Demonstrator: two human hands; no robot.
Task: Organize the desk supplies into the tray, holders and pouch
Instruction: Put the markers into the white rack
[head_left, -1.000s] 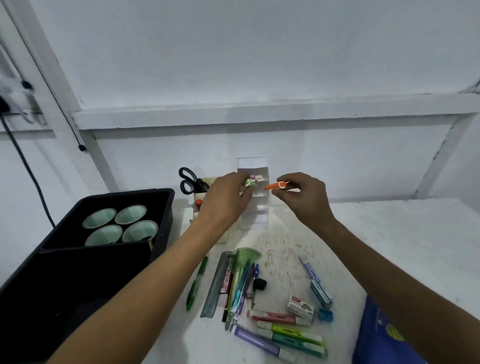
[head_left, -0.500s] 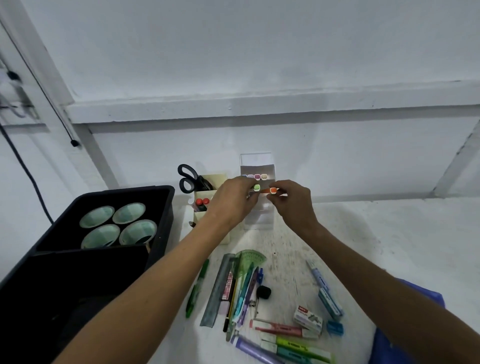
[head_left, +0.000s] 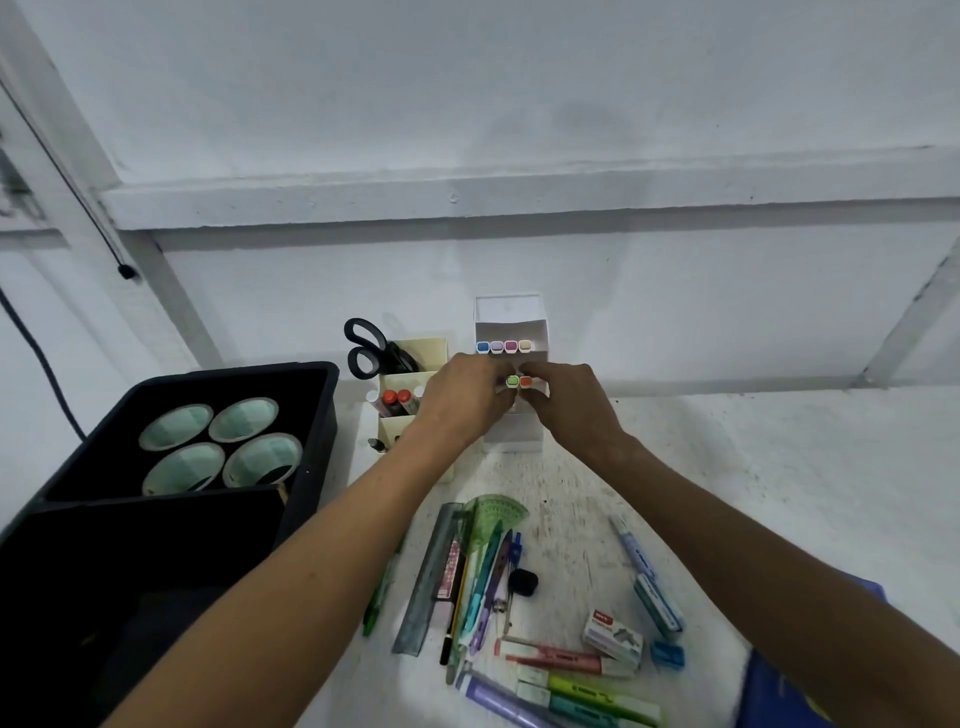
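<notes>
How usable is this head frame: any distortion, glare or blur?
Head view: wide-angle bending curves the grey wall ledge; lighting flat and dim, no glare; the left hand and right hand at the white tiered marker holder are slightly soft; the black plastic tray loses detail.

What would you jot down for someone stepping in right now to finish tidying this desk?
Left hand pinches a green-capped marker; right hand pinches an orange-capped marker. Both are at the second tier of the white tiered holder.
Done: four markers sit in the holder's top tier; scissors and some red-capped pens stand in the cream holder.
Left: seat these two markers, then sort the loose items on the table: ruler, green protractor, highlighters, staple box, blue sharpener.
The blue pouch lies at the lower right; the black tray with four tape rolls is on the left.
</notes>
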